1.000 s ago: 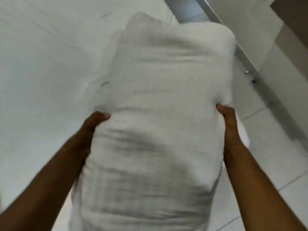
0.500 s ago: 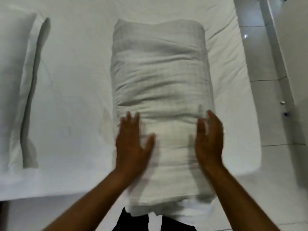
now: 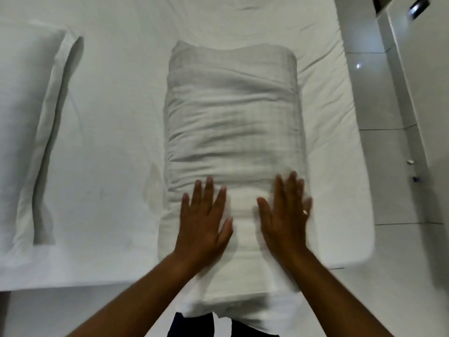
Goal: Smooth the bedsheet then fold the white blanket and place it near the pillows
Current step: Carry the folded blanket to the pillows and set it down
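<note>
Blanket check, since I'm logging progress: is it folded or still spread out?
Folded. The blanket lies on the bed as a thick, narrow bundle with stacked layers, both hands flat on it.

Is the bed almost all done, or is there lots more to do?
Almost done. The bedsheet looks mostly smooth, with a few creases near the far side. The white blanket is already folded into a thick bundle and lies on the bed, apart from the pillow. Right now the left hand and right hand lie flat on it, open, pressing it down. Left: maybe nudging it closer to the pillow.
</note>
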`<state>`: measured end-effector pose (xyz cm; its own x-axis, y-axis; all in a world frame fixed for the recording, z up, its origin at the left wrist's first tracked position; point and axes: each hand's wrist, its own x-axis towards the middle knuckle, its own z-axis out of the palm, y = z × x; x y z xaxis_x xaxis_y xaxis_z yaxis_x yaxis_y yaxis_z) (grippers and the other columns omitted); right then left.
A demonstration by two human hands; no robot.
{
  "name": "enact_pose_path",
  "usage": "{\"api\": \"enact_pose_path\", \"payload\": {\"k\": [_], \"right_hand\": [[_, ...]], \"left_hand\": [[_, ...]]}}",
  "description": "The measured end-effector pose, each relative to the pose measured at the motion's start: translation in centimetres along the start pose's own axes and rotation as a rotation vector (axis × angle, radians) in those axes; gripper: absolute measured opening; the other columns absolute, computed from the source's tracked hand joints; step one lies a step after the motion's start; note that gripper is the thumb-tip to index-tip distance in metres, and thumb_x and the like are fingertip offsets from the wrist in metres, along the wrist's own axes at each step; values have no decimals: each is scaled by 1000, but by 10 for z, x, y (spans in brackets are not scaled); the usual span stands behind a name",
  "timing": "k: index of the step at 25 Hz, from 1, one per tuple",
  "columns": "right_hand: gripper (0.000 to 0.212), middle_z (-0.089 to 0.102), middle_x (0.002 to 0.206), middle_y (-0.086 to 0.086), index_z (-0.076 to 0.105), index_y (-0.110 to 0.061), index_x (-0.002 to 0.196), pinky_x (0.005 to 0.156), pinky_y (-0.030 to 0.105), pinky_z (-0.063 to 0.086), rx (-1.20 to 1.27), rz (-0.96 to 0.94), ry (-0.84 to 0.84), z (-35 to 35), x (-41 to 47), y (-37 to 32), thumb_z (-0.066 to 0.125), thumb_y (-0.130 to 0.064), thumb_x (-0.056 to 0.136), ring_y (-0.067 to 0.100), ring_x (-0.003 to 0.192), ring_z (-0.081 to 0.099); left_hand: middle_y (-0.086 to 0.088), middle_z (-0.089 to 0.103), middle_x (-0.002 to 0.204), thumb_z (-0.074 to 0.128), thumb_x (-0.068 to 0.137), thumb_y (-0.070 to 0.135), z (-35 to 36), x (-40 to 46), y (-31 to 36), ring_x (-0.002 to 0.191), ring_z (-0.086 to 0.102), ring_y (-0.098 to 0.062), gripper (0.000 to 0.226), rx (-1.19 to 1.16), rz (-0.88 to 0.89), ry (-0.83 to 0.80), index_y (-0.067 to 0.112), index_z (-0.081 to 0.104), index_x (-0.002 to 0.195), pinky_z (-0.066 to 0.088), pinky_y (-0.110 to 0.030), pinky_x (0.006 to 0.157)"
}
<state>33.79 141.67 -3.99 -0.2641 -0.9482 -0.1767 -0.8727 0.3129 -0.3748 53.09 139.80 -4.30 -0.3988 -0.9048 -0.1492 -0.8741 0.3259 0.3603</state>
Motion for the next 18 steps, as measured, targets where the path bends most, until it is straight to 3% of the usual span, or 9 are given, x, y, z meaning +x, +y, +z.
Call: {"api": "enact_pose_path", "payload": {"k": [2,4,6,8,11,13,16,18], "right_hand": [[62,12,164,8,28,-23,153,116,64,6,-149,-201,-4,14,42,-5,25,-52,98,26,151,6],[62,9,165,3,27,-26,153,114,67,6,-225,-155,-19,22,86,4,22,-54,98,22,152,3],[67,-5,165,-1,12,-28,156,114,67,1,-207,-44,-15,25,132,10,17,-59,97,22,151,-9],[69,-13,165,0,0,-32,156,114,67,0,-204,-57,23,19,174,3,15,-62,96,26,150,-15],[66,-10,165,-1,2,-39,154,112,70,3,-260,-192,68,7,261,-14,18,-65,95,31,150,-13],[67,-11,165,-6,3,-43,153,111,71,4,-230,-222,32,-8,305,-20,22,-69,93,27,150,-15],[82,-16,163,-9,0,-44,152,111,67,4,-62,-76,-57,18,362,-1,24,-82,83,21,150,-16],[94,-11,165,-4,0,-38,154,116,61,6,89,37,-20,32,377,17,28,-86,79,20,151,-10]], "left_hand": [[-7,7,165,26,98,53,7,48,-1,153,0,-25,65,90,18,9,22,20,155,9,-56,119],[-6,9,165,25,97,58,11,91,-16,153,3,-25,68,125,-100,8,22,22,155,11,-61,117],[-4,-2,166,23,95,63,10,134,-34,152,-6,-25,73,164,-142,17,24,12,156,3,-62,118],[-6,-4,165,23,93,67,0,176,-39,152,-8,-28,77,231,-2,48,26,9,157,2,-62,117],[-4,0,166,18,86,78,-22,270,-53,152,-4,-25,86,316,94,64,29,11,156,2,-63,117],[2,1,166,15,78,87,-46,319,-68,152,-3,-21,94,315,22,42,33,9,155,-2,-66,115],[10,5,165,18,68,96,-37,384,-115,152,-4,-16,102,107,-224,-68,39,13,153,1,-67,114],[9,9,164,24,64,97,-23,399,-133,152,-3,-16,106,-14,-301,-60,38,18,152,6,-65,115]]}}
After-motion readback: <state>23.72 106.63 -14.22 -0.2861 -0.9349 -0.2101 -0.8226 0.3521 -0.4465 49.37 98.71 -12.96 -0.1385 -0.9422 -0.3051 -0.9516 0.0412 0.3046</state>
